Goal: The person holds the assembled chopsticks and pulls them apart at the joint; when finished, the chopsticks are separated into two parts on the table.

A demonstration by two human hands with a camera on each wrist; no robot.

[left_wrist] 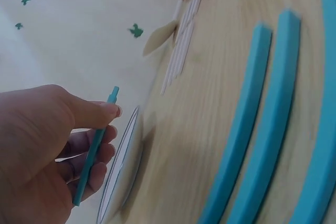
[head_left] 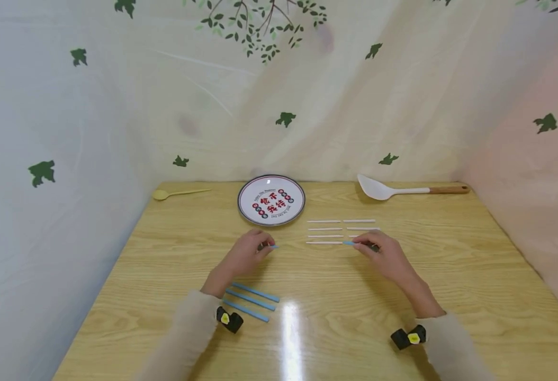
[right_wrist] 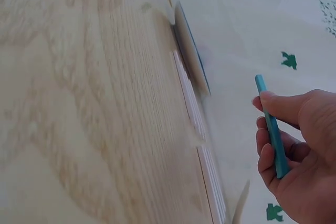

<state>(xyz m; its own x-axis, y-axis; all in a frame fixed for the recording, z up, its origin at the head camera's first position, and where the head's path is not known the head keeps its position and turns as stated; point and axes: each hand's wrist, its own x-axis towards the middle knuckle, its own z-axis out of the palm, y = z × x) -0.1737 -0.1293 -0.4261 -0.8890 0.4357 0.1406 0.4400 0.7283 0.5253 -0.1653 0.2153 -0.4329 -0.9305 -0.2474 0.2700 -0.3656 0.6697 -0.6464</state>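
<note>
The person's left hand [head_left: 252, 251] is pinching a blue stick [left_wrist: 92, 156] between thumb and fingers on the near side of the plate [head_left: 247, 198], while the right hand [head_left: 385, 255] is likewise gripping a second blue stick [right_wrist: 273, 132] close to two columns of white sticks [head_left: 325, 229]. Three more blue sticks [head_left: 252, 300] are lying side by side on the table [head_left: 345, 328] near the left wrist.

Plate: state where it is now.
In the head view, the plate sits at the back of the table, slightly left of centre, between the yellow spoon and the white sticks.
</note>
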